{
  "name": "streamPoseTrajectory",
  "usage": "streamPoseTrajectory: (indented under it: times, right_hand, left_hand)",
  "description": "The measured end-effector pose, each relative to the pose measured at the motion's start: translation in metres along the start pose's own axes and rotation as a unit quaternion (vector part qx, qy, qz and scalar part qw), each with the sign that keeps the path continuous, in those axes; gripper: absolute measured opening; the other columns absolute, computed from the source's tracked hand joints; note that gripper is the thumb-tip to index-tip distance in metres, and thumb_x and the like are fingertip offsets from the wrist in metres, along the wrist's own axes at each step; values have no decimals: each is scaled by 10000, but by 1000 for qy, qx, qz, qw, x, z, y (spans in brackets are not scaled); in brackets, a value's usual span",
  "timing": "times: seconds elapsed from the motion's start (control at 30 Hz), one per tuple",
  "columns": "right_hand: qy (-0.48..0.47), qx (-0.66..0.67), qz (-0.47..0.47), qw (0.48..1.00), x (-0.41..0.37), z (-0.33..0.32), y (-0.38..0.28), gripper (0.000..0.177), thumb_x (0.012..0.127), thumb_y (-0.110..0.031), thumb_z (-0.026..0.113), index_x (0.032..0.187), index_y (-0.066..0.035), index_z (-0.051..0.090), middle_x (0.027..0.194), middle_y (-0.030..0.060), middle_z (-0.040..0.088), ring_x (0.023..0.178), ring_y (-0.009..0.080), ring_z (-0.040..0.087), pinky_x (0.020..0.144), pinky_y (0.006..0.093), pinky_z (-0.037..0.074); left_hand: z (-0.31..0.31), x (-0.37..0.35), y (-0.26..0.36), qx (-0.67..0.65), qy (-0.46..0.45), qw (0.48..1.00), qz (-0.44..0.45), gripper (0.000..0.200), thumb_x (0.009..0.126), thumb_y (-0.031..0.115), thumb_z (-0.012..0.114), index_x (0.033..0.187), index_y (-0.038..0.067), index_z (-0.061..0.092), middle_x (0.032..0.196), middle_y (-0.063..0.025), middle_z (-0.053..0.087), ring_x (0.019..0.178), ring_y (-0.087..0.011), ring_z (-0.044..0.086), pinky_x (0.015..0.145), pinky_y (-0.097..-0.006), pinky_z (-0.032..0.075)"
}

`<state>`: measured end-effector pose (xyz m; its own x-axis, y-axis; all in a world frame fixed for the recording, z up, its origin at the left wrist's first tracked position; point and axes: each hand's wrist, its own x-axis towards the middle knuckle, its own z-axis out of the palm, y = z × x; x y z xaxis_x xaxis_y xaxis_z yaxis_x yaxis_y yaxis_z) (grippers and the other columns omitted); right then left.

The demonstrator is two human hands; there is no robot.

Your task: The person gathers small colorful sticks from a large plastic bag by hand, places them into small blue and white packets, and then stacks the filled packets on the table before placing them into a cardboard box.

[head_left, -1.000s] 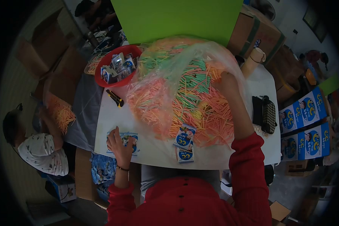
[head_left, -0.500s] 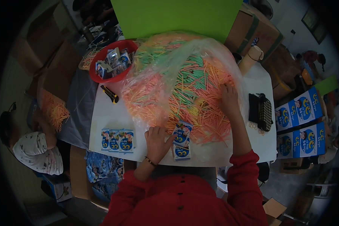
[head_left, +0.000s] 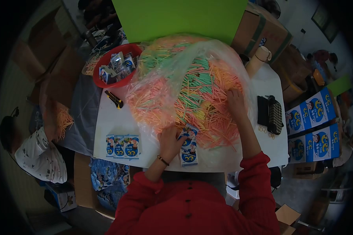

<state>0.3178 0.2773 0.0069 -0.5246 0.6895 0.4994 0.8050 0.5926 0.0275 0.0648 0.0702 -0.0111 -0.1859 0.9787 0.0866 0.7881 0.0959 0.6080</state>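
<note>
My left hand (head_left: 170, 145) is by the front edge of the open clear bag (head_left: 157, 105), its thumb against a blue-and-white packet (head_left: 190, 135). A second packet (head_left: 189, 154) lies just below that one. Its fingertips reach the sticks at the bag's edge, and whether it grips anything is unclear. My right hand (head_left: 236, 102) rests on the right side of the heap of pink, green, orange and yellow sticks (head_left: 202, 84). Its fingers point down into the heap, and their tips are partly hidden among the sticks.
Left of the bag are a red bowl of packets (head_left: 128, 80), a yellow-and-black cutter (head_left: 114, 99) and a row of packets (head_left: 122, 147). Toward the right stand a tan roll (head_left: 258, 62) and a checkered pouch (head_left: 275, 116). A co-worker (head_left: 41, 152) sits at far left.
My left hand has moved slightly up and right, toward the sticks, and the upper packet has tilted. My right hand has shifted slightly within the heap. The co-worker's arm has moved.
</note>
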Motion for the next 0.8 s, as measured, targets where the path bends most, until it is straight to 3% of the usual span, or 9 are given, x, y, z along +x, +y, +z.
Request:
streamPoseTrajectory:
  times: [0.07,0.1,0.17,0.2,0.27,0.47,0.5,0.57,0.8]
  right_hand:
    - [20,67,-33,997,-11,-2,9,276,759,22,557,1033,10,526,1042,172,561,1018,346,531,898,415,424]
    - [20,67,-32,997,-18,-4,5,276,759,22,557,1033,10,526,1042,172,561,1018,346,531,898,415,424]
    - [20,227,85,970,-38,-14,-7,290,837,31,563,1122,19,510,1058,165,583,1016,303,561,879,379,441]
    - [18,227,87,970,-48,-19,-17,290,837,31,563,1122,19,510,1058,165,583,1016,303,561,879,379,441]
    - [26,509,218,832,-65,-26,-43,273,926,-23,528,1194,4,488,1068,133,593,1003,232,567,862,330,446]
    - [80,609,268,742,-107,10,-98,292,934,-45,533,1222,-36,485,1102,80,590,976,186,573,870,295,450]
    - [80,610,273,740,-109,12,-98,292,934,-45,533,1222,-36,485,1102,80,590,976,186,573,870,295,450]
    - [43,539,268,798,-108,17,-94,311,936,-45,528,1243,-37,479,1129,84,590,1003,187,589,872,291,462]
    - [46,482,268,833,-97,-12,-92,337,962,-158,530,1262,-14,477,1084,66,608,982,136,595,846,277,477]
  left_hand:
    - [0,-1,-6,-10,-25,1000,-10,264,747,296,737,898,108,630,931,-71,576,951,-278,530,826,-429,353]
    - [5,-1,-11,-9,18,999,37,250,762,279,722,933,112,646,922,-68,580,941,-280,535,826,-430,355]
    - [6,-2,-14,-9,58,995,85,244,778,262,707,968,116,662,913,-66,583,931,-283,539,825,-430,356]
    - [5,-3,-13,-8,79,991,105,234,791,246,694,984,116,669,913,-61,587,935,-279,539,819,-426,356]
    - [4,-4,-13,-7,98,987,125,227,805,230,680,1001,116,676,914,-56,592,938,-276,539,814,-422,356]
    - [12,-10,-12,-40,90,982,159,176,801,167,695,953,81,668,944,-54,608,927,-254,544,796,-383,349]
    - [11,-11,-11,-41,80,983,159,172,802,166,695,948,80,667,944,-53,607,931,-253,545,799,-383,348]
    - [10,-10,-10,-40,68,983,167,168,802,165,696,943,80,667,944,-52,606,935,-252,545,802,-384,348]
    - [3,-2,-5,-95,94,976,171,211,835,109,654,1042,73,672,944,-82,634,923,-272,575,810,-373,405]
